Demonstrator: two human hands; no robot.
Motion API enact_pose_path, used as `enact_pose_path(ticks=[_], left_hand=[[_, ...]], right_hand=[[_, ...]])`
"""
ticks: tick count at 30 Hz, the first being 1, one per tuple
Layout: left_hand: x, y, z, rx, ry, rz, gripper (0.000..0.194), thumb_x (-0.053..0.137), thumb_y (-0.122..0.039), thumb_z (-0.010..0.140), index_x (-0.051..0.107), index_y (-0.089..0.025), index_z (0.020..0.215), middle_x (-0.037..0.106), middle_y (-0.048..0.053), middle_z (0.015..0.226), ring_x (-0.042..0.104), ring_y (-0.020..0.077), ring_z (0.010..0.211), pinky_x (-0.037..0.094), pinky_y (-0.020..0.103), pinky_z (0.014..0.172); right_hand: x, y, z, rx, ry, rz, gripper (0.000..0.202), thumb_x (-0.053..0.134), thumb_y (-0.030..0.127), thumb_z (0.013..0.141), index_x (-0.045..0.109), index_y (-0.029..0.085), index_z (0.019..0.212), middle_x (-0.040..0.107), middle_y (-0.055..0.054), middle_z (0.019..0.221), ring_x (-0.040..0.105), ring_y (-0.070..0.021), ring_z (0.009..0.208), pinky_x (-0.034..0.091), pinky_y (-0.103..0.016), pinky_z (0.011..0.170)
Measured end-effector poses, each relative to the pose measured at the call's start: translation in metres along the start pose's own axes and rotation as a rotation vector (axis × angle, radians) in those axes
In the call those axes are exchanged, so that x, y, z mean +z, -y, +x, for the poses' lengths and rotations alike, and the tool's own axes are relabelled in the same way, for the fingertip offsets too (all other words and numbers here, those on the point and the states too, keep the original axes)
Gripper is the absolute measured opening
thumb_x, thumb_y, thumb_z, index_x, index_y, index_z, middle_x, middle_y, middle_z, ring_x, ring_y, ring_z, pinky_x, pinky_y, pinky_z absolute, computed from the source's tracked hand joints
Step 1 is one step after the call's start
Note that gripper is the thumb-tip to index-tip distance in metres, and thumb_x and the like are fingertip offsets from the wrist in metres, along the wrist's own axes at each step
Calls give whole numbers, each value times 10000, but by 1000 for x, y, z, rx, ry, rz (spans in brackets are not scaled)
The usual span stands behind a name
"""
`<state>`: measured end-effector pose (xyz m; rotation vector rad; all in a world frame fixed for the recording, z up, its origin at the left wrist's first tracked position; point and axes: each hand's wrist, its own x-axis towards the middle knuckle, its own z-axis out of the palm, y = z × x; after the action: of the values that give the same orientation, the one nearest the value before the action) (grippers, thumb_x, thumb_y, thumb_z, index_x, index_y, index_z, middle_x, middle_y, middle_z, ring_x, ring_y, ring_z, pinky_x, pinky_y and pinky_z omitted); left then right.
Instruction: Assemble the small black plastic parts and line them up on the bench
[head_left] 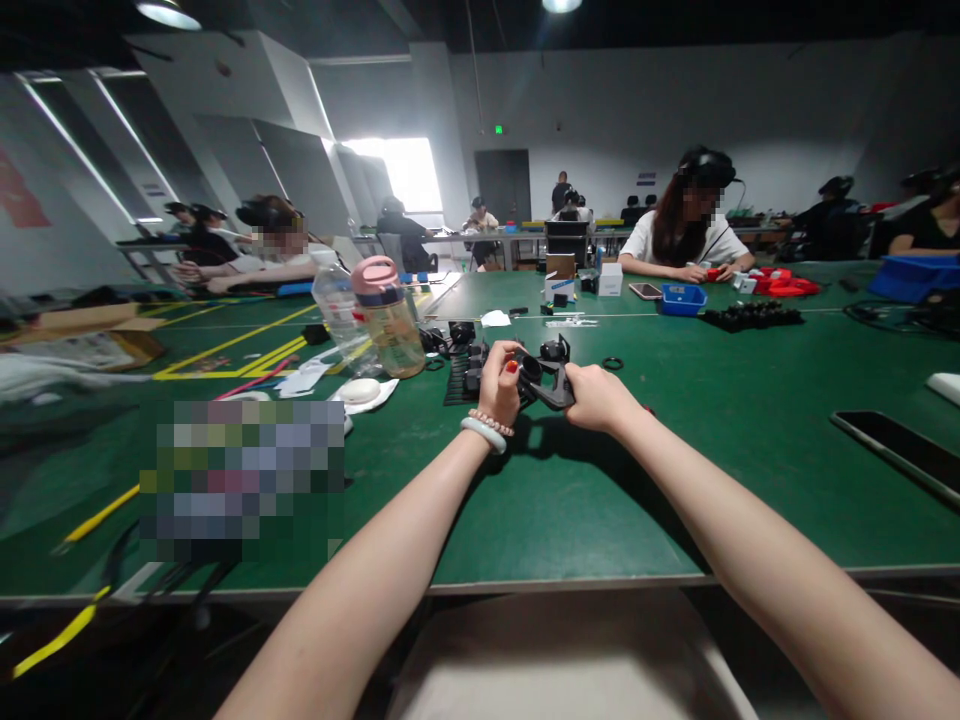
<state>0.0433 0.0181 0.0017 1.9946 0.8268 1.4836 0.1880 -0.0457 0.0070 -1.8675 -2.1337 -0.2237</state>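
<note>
Above the green table, my left hand (499, 382) is closed around a small black round part (530, 369) with a dark opening. My right hand (602, 397), fingers curled, grips a black angular plastic piece (556, 390) that meets the round part; I cannot tell whether the two are joined. Just behind my hands is a black rounded part (553, 349). Left of my left hand lies a black ribbed tray (456, 385) with several dark pieces, partly hidden by that hand. A black ring (613, 363) rests beyond my right hand.
A pink-lidded bottle (396, 325) and a clear bottle (341, 310) stand to the left. A phone (900, 450) lies at right. Farther back are a blue bin (683, 299) and small boxes (559, 280). A person (686, 225) sits across the green table (570, 520).
</note>
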Motion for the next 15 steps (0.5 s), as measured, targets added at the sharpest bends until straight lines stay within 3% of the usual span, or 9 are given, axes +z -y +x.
enact_pose_path(ticks=[7,15], left_hand=[[-2,-9,-4,179,-57,-19,429,283,-558,688,412,-181,848,435,13,738,436,136,652,387,249,591],[-1,-5,-4,342,-138,-34,490,333,-608,667,428,-180,886,445,19,760,447,145,657,392,275,572]], right_hand=[[-3,1,-2,-41,-50,38,273,491,212,659,472,155,925,622,-96,858,592,-238,783,391,-250,624],[-4,3,-4,-81,-115,83,254,494,224,667,461,155,909,624,-85,831,592,-228,766,378,-241,614]])
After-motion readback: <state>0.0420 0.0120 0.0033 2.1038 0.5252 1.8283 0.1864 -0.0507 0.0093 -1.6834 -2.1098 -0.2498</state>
